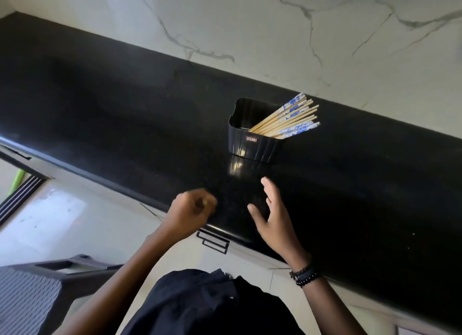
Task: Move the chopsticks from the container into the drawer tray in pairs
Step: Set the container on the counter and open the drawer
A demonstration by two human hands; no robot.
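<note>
A black ribbed container (252,144) stands on the black counter (125,124) near the marble wall. Several bamboo chopsticks (290,118) with blue-and-white tops lean out of it toward the right. My left hand (190,210) hovers at the counter's front edge with its fingers curled and blurred; I see nothing in it. My right hand (270,214) is over the counter, below the container, fingers spread and relaxed, holding nothing. A drawer handle (213,241) shows just under the counter edge between my hands; the drawer is closed and no tray is visible.
A white marble wall (275,34) backs the counter. A dark woven plastic chair (37,289) stands at the lower left on the pale floor. A bracelet sits on my right wrist (303,274).
</note>
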